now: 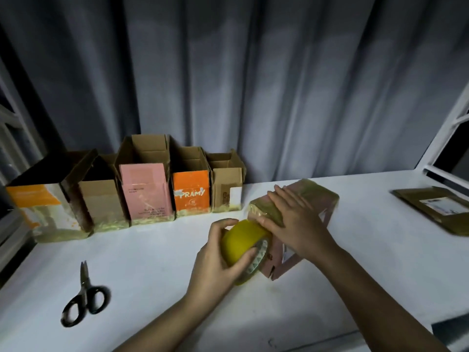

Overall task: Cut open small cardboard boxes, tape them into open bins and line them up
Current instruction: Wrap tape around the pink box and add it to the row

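Note:
A pink cardboard box (322, 199) lies on its side in the middle of the white table (152, 262), its upper face covered in yellowish tape. My right hand (297, 222) lies flat on that taped face with straight fingers pressing down. My left hand (218, 260) grips a yellow roll of tape (241, 240) held against the box's near-left end. Several open bins stand in a row at the back left: a large orange-and-white one (38, 207), a plain brown one (101, 199), a pink one (144, 189), an orange one (191, 191) and a small brown one (227, 186).
Black-handled scissors (85, 298) lie on the table at the front left. A flat brown parcel with a label (436, 207) rests at the far right. Grey curtains (253, 85) hang behind the table, and white frames stand at both sides.

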